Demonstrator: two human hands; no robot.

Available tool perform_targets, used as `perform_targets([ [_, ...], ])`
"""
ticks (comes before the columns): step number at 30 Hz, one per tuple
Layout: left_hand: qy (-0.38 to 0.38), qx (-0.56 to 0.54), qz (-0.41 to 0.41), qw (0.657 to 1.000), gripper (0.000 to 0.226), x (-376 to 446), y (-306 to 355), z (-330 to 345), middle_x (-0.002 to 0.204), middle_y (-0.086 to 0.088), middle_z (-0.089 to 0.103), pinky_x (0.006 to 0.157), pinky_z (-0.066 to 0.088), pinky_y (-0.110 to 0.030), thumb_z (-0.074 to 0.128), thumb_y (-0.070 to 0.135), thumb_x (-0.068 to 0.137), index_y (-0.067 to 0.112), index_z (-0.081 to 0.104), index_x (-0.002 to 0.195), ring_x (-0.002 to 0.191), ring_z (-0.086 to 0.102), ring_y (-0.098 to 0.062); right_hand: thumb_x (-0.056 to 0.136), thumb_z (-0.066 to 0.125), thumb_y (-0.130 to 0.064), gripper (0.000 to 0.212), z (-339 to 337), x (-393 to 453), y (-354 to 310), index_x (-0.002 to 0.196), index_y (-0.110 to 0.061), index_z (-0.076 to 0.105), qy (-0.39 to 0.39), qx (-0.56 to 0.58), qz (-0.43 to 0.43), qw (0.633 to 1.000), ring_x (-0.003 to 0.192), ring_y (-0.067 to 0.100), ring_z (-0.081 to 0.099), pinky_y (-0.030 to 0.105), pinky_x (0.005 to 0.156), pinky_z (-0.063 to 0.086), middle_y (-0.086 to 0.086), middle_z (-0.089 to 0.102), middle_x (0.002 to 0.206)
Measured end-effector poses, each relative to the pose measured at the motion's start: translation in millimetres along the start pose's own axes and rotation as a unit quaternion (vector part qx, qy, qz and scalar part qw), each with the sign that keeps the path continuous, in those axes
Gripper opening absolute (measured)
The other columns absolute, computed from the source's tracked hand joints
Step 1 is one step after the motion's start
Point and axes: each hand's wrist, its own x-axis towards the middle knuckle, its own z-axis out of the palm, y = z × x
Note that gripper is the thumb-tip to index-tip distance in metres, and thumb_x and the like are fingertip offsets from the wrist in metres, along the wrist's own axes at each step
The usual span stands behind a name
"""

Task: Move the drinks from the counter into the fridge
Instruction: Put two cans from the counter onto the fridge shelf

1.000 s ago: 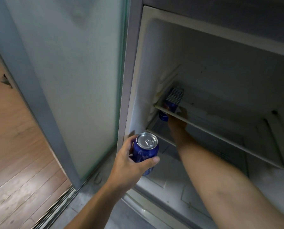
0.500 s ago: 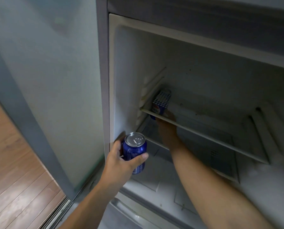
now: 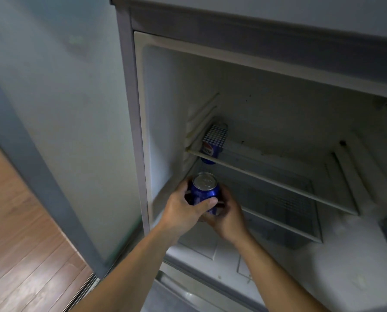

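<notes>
Right hand (image 3: pixel 227 218) now joins left's grip — blue can (image 3: pixel 205 193).

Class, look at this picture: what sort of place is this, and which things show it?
Probably a home kitchen, at an open fridge. A can stands on its glass shelf, both hands hold a second can, and wood flooring lies to the left.

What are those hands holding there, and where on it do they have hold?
A blue drink can, upright, top bare. The left hand grips its side, thumb across the front; the right hand wraps the lower part from the other side.
</notes>
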Motion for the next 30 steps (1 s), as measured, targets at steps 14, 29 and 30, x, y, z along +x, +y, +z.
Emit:
perform_targets([
  [14,0.006,0.079,0.069,0.995,0.044,-49.6,-33.5,-56.0,0.108,0.024,0.063,0.077,0.058,-0.022,0.066,0.058,0.076,0.047,0.059,0.119,0.101,0.065,-0.005,0.068,0.087,-0.003,0.053,22.2,102.5,33.5,0.117,-0.007,0.066,0.163,-0.066,0.017,0.984,0.105,0.015,0.069,0.005,0.077,0.049,0.001,0.071,0.112],
  [29,0.021,0.049,0.077,0.996,0.043,-73.5,-74.2,-90.0,0.099,0.013,0.069,0.062,0.052,-0.018,0.067,0.072,0.071,0.054,0.064,0.109,0.07,0.066,-0.005,0.086,0.071,-0.016,0.031,44.3,94.9,20.3,0.116,-0.01,0.062,0.253,-0.16,0.064,0.952,0.1,0.029,0.068,0.03,0.082,0.049,0.015,0.072,0.107],
  [30,0.023,0.039,0.062,0.997,0.04,-75.1,-81.6,-94.5,0.098,0.009,0.071,0.064,0.054,-0.021,0.068,0.07,0.07,0.053,0.065,0.107,0.073,0.068,-0.009,0.086,0.07,-0.016,0.022,46.4,82.0,18.8,0.107,-0.018,0.061,0.256,-0.163,0.07,0.95,0.093,0.025,0.067,0.028,0.077,0.047,0.01,0.072,0.101],
])
